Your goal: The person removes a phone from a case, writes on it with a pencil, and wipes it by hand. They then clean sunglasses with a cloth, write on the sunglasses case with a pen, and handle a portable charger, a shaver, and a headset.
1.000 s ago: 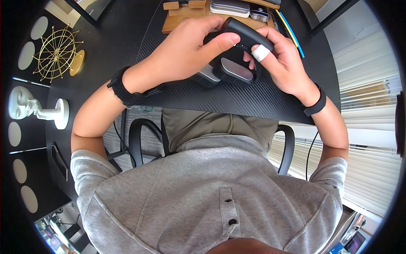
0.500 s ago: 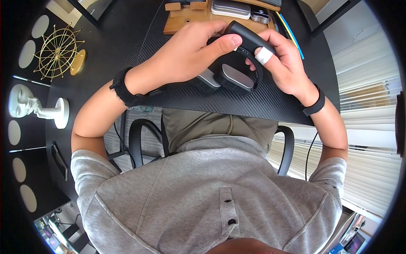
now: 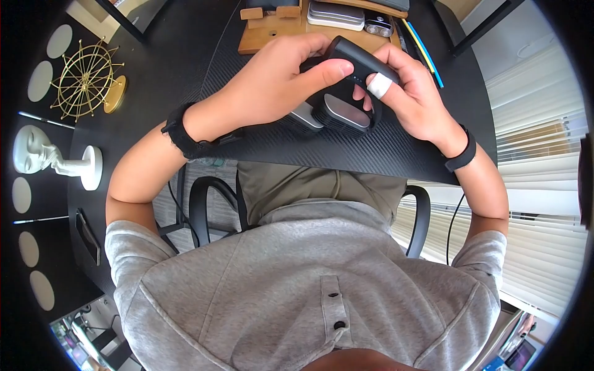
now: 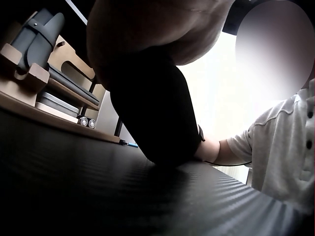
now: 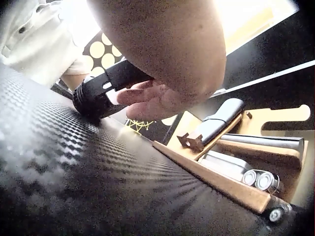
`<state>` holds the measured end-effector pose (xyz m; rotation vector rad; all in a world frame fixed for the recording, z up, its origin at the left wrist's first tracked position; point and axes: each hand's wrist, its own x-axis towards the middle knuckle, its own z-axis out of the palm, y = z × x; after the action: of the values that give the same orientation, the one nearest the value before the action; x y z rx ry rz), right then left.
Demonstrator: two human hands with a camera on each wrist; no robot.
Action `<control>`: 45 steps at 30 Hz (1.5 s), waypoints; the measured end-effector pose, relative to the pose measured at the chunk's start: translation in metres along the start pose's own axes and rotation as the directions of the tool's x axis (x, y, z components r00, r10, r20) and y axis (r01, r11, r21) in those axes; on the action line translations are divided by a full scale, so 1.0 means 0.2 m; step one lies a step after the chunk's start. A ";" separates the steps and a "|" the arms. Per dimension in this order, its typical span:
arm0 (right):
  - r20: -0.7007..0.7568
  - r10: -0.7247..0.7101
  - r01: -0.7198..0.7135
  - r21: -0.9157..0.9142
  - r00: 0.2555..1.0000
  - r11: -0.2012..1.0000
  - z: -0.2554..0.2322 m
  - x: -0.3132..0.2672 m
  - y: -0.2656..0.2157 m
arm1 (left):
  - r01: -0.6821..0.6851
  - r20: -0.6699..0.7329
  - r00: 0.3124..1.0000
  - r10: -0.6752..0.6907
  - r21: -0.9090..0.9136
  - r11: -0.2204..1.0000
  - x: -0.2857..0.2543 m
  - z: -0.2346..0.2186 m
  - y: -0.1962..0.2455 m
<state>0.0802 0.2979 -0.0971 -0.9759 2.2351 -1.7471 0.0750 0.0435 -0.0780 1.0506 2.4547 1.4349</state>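
Observation:
Both hands hold a black device with a thick bar (image 3: 362,59) on top and two silver-faced oval ends (image 3: 346,111) below, just over the desk. The left hand (image 3: 272,80) grips the bar's left part, its thumb lying across the front. At the other end, the right hand (image 3: 414,99) pinches the bar, white tape round its thumb; some of its fingertips show beneath. In the left wrist view the device (image 4: 155,110) is a dark shape under the left hand (image 4: 157,24). The right wrist view shows ribbed black housing (image 5: 88,101) beside the right hand (image 5: 167,64).
Behind the hands stands a wooden organizer (image 3: 257,40) with silver cases (image 3: 336,15) and a small twin-lens item (image 3: 378,25). Pens (image 3: 426,52) lie to its right. A gold wheel ornament (image 3: 83,80) and a white figurine (image 3: 90,167) stand far left.
Both hands and the device have come slightly closer to the body since a second ago. The device has tilted a little between the last two head frames. Both hands keep their hold.

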 end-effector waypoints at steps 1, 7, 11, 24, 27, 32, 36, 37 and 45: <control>0.002 0.007 -0.007 0.008 1.000 1.000 0.00 0.00 0.00 | 0.014 -0.006 1.000 -0.014 0.014 1.000 0.00 0.00 0.00; 0.018 0.030 -0.031 0.064 0.999 0.997 0.01 0.01 -0.02 | 0.004 -0.024 1.000 -0.003 0.039 0.999 0.01 -0.01 0.00; 0.029 0.054 -0.055 0.064 0.998 0.996 0.01 0.01 -0.03 | 0.041 -0.008 0.999 -0.041 0.047 0.998 0.01 -0.01 0.02; -0.056 0.066 -0.072 -0.099 0.996 0.992 0.01 0.02 -0.09 | -0.008 -0.057 0.998 0.001 -0.120 0.993 0.01 0.00 0.01; -0.045 0.081 -0.086 -0.099 0.996 0.991 0.00 0.02 -0.09 | 0.026 -0.028 0.999 -0.030 -0.126 0.992 0.03 -0.02 0.03; -0.016 0.009 -0.011 -0.089 1.000 0.996 -0.05 0.11 -0.14 | -0.100 -0.139 0.987 0.086 -0.097 0.990 0.08 -0.03 0.01; -0.011 -0.068 0.066 -0.128 0.998 0.990 -0.14 0.25 -0.27 | -0.102 -0.250 0.962 0.109 0.040 0.994 0.14 -0.17 0.14; -0.016 -0.068 0.065 -0.124 0.998 0.990 -0.16 0.29 -0.32 | -0.167 -0.283 0.939 0.196 0.125 0.978 0.19 -0.22 0.09; -0.231 -0.371 0.387 0.029 0.899 0.922 -0.23 0.54 -0.48 | -0.353 -0.422 0.866 0.267 -0.139 0.925 0.37 -0.39 0.30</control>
<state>0.0125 0.2631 0.0343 -1.3349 2.1962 -2.1829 0.0172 0.0501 0.0300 1.2578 2.3720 2.1538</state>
